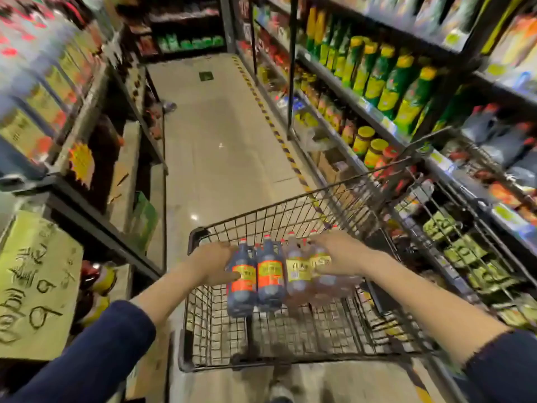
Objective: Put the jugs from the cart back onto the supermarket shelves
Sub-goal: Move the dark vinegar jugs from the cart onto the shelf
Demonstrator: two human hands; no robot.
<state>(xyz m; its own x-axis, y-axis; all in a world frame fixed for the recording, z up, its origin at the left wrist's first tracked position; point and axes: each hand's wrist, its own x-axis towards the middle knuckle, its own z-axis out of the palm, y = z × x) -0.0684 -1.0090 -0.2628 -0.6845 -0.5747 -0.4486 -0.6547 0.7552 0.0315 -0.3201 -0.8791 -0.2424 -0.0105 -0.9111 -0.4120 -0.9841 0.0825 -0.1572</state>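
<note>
I am at the pick-up step. Four jugs stand in a row inside the cart [290, 199], near its front wall: two dark jugs [255, 274] with orange labels, then two pale jugs [299, 271] with yellow labels. My left grip [216, 264] is wrapped round the outer dark jug, thumb on its front. My right grip [338, 254] lies over the outer pale jug; motion blur makes it hard to read, but its fingers seem to curl round the jug, so the row is squeezed between both.

Next, I judge, the whole row must come up over the cart's wire rim as one block. That calls for steady inward pressure, or the middle jugs may slip down.

Right of the cart runs the shelving [377, 117] with green bottles [389, 82] and yellow-lidded jars [374, 149]. A second wire basket [465, 228] stands just beside the cart on that side and blocks the low shelves. Left of the cart sits a handwritten cardboard box [37, 286].
</note>
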